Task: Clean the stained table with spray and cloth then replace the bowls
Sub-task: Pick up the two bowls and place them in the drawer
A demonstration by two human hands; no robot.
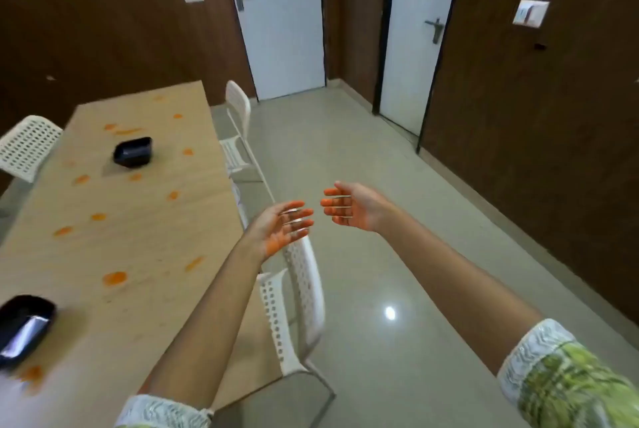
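Both arms reach out over the floor, left hand point(285, 225) and right hand point(349, 204) spread flat and holding nothing, while two black bowls point(133, 151) point(24, 327) sit on the orange-stained table point(138, 227) to the left.

Pale wood-grain table point(145, 220) with orange stains point(114, 278); two black bowls point(133, 151) point(24, 327); white perforated chairs point(297, 306); my orange-stained left hand point(281, 229) and right hand point(349, 206); green leaf-print sleeves point(574, 382), white-patterned cuffs; white doors point(280, 20), brown walls point(86, 20).
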